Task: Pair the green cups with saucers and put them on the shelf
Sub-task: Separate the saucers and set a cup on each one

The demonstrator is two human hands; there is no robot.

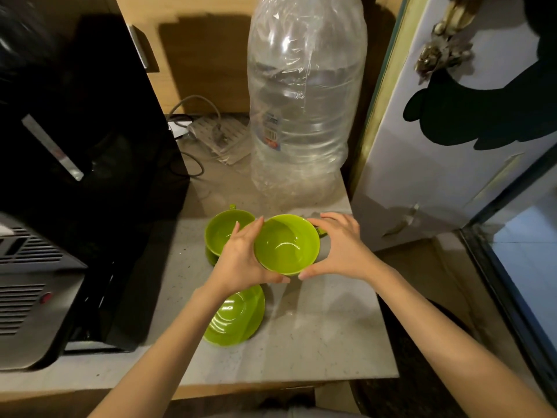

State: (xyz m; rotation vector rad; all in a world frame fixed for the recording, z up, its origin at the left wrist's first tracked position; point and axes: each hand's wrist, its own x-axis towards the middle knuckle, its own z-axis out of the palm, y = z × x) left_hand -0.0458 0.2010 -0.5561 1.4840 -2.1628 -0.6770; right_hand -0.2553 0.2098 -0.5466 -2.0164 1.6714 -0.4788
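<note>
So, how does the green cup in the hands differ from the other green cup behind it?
The held cup is gripped by the left hand and right hand; the rear cup stands free. The rear cup already sits on a saucer; the held cup does not. Both are green and empty.

Both hands cup one green cup (pixel 287 243) above the grey counter (pixel 316 333): left hand (pixel 241 260) on its left side, right hand (pixel 343 248) on its right. Second green cup (pixel 224 233) sits on a saucer behind the left hand. Empty saucer (pixel 238 318) lies nearer, under the left wrist. Large clear bottle (pixel 304 101) stands behind.
</note>
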